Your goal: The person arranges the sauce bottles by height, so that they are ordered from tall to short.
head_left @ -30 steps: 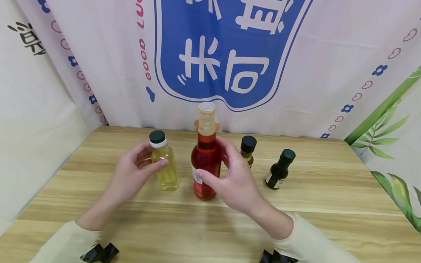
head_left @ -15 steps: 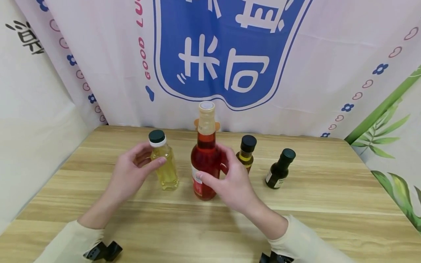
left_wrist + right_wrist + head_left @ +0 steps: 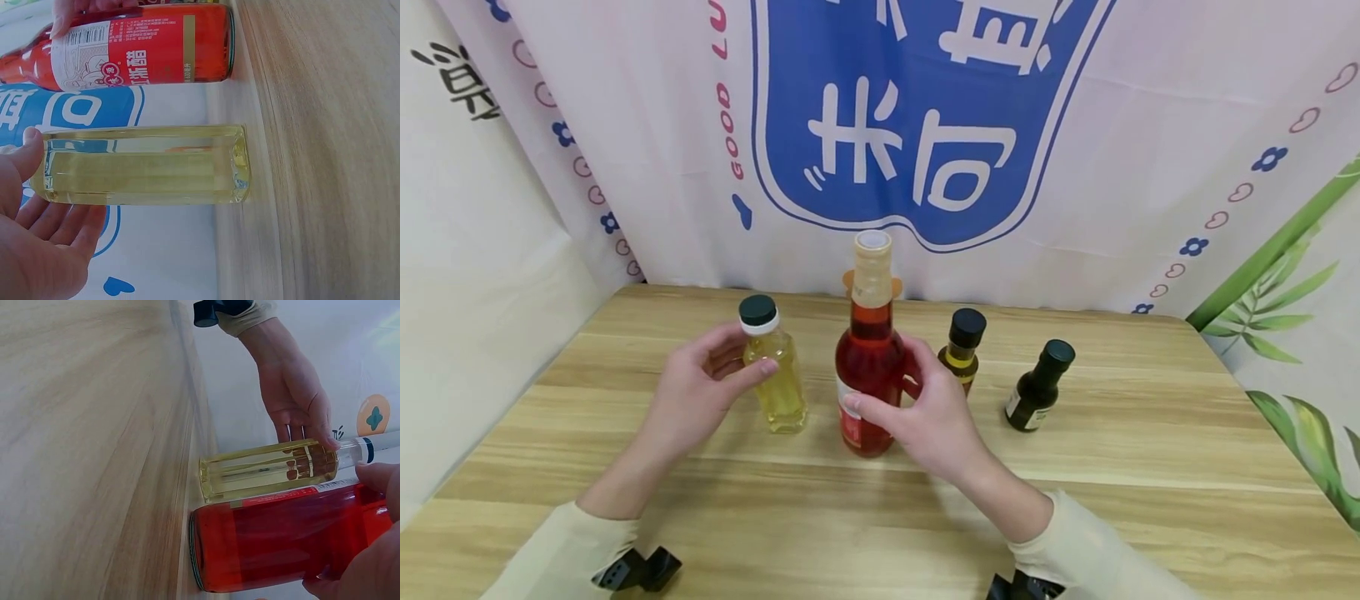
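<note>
Cream sleeves (image 3: 561, 546) carry boxy black wrist cameras (image 3: 631, 572).

Showing bright, soft and even in the head view, laying faint shadow on the table (image 3: 1150, 454) beside the left forearm (image 3: 628, 479) and leaving a pale sheen in the lower middle. Glinting off the glass of the red bottle (image 3: 870, 362) and the yellow bottle (image 3: 144, 172). Looking dimmer, cooler and hazier in both wrist views, softening the wood grain and washing out the cloth (image 3: 389, 344) at the right wrist view's upper right.
</note>
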The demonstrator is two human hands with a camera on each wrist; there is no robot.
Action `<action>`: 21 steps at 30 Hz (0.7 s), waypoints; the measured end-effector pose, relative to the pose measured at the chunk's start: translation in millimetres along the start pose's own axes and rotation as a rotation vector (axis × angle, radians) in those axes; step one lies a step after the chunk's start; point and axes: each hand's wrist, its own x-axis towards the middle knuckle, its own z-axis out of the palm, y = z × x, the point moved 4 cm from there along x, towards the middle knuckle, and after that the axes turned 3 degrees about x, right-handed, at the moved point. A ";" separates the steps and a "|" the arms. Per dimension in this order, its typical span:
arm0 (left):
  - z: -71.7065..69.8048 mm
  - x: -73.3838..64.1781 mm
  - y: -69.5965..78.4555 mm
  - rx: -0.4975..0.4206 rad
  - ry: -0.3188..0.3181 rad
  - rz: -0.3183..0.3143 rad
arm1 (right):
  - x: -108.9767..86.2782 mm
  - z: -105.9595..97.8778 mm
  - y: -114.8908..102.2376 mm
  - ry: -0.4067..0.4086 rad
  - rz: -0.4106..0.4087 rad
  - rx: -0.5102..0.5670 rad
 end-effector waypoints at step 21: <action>0.1 0.3 0.7 0.001 -0.002 0.010 | 3.4 -1.1 3.8 0.024 -0.020 -0.030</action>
